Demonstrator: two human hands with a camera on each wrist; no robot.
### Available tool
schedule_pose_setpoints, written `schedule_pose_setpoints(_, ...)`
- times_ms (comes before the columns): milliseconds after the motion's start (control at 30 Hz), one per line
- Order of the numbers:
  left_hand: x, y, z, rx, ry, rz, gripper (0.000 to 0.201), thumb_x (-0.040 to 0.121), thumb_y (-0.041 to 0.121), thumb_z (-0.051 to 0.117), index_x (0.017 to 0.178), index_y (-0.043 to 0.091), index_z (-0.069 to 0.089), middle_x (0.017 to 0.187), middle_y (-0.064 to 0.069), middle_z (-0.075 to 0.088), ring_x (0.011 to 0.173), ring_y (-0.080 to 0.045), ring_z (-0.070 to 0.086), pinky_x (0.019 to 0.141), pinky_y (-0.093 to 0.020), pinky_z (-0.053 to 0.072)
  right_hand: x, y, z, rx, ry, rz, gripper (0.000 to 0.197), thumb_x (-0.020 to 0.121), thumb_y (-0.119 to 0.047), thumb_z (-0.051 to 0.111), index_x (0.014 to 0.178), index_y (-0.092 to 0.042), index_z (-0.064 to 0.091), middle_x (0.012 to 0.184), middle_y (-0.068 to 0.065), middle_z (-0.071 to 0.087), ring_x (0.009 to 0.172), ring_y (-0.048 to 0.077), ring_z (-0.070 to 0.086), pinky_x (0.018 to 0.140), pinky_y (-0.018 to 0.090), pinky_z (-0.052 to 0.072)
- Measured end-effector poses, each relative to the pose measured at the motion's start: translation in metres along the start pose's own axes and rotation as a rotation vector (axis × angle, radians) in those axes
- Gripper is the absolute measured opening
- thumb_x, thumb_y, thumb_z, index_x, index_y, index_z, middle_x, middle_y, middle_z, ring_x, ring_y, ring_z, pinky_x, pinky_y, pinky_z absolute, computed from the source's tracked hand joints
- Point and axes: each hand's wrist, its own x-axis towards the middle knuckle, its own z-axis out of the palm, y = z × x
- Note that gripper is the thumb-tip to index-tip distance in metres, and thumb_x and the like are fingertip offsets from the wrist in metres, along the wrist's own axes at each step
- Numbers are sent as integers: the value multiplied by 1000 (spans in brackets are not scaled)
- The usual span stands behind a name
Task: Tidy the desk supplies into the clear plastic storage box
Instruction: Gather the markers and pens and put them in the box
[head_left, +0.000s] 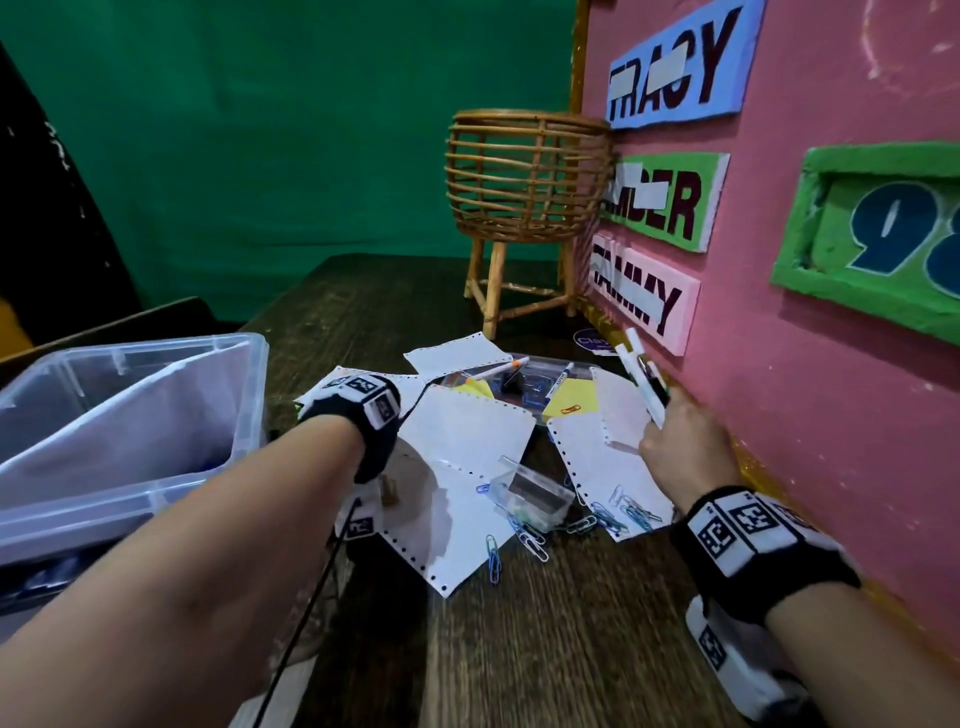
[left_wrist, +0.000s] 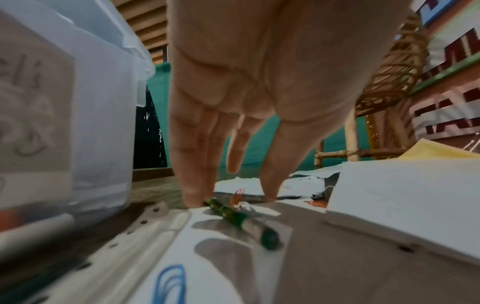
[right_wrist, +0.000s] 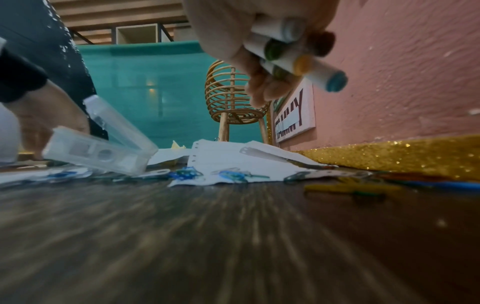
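Right hand (head_left: 680, 441) clamped on a bundle of light, smooth-barrelled markers (right_wrist: 291, 51) beside the pink wall, left hand (left_wrist: 246, 92) fingers straight and slightly apart, reaching for the green-capped marker (left_wrist: 241, 222) on paper, best pinched mid-barrel.

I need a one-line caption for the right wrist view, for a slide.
Right hand grips a bundle of markers above the desk, with paper clips and paper scattered behind.

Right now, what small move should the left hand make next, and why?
Probably close the left hand on the green marker: its straight fingertips reach the paper right beside it, holding nothing. The right hand already grips a bundle of markers, and the clear storage box stands open nearby.
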Motion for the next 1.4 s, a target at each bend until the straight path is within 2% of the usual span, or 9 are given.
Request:
schedule_pose_setpoints(167, -13, -2, -2, 73, 39, 95, 67, 58, -3, 76, 90, 44, 41, 113, -10, 55, 104, -31, 60, 82, -44, 53, 3, 2, 3, -4, 18, 13, 23, 88, -2, 47, 110, 1, 50, 98, 24, 63, 83, 37, 60, 64, 32, 38)
schedule_pose_setpoints(300, -2, 3, 0, -117, -19, 144, 34, 82, 5, 62, 115, 13, 59, 86, -8, 52, 111, -33, 58, 102, -36, 45, 2, 0, 1, 26, 33, 28, 23, 93, -13, 48, 113, -1, 49, 98, 24, 64, 84, 37, 60, 63, 31, 38)
schedule_pose_setpoints(500, 19, 10, 10, -141, 8, 160, 9, 62, 19, 63, 71, 17, 60, 62, -4, 56, 66, -24, 60, 74, -43, 57, 1, -1, 0, 58, 82, -2, 35, 94, -34, 47, 110, -3, 51, 89, 17, 63, 79, 35, 61, 67, 40, 52)
schedule_pose_setpoints(633, 3, 39, -20, -425, -31, 226, 8, 74, 7, 59, 75, 0, 63, 75, -14, 67, 74, -25, 70, 75, -34, 59, 0, -3, -3, 97, 89, 8, 42, 92, -44, 46, 107, -6, 56, 78, 9, 56, 69, 27, 52, 60, 30, 42)
schedule_pose_setpoints(733, -13, 70, -29, -628, -144, 381, 7, 83, -1, 58, 78, -2, 62, 71, -10, 67, 42, -8, 63, 50, -19, 57, -1, -4, -6, 154, 85, -44, 49, 88, -51, 48, 108, -7, 58, 83, 12, 63, 70, 24, 52, 60, 29, 41)
schedule_pose_setpoints(867, -36, 107, -20, -702, -288, 642, 7, 82, -1, 62, 80, 2, 67, 87, -16, 71, 62, -17, 66, 82, -34, 59, -5, -9, -8, 265, 70, -107, 55, 81, -58, 47, 102, -9, 62, 75, 6, 60, 68, 25, 56, 60, 31, 45)
schedule_pose_setpoints(1067, -25, 136, -10, -546, -111, 796, 16, 84, 0, 60, 94, 7, 70, 86, -7, 68, 65, -16, 62, 57, -16, 53, 3, -5, -6, 107, 60, -49, 26, 86, -30, 61, 102, -10, 62, 78, 11, 64, 67, 27, 57, 60, 30, 48)
schedule_pose_setpoints(1200, 14, 136, -14, -303, 232, 729, 30, 88, 5, 50, 111, 13, 67, 118, -8, 66, 107, -26, 61, 89, -31, 48, 13, -3, 2, 41, 79, -27, 25, 82, -28, 63, 99, -9, 61, 86, 15, 68, 76, 30, 63, 69, 35, 55)
schedule_pose_setpoints(1400, 69, 145, -2, -23, 189, 761, 38, 96, 18, 42, 133, 18, 49, 132, -11, 55, 119, -31, 52, 97, -35, 42, 30, -3, 11, 8, 87, 3, 26, 87, -23, 58, 106, -6, 54, 99, 14, 63, 81, 29, 57, 69, 34, 47)
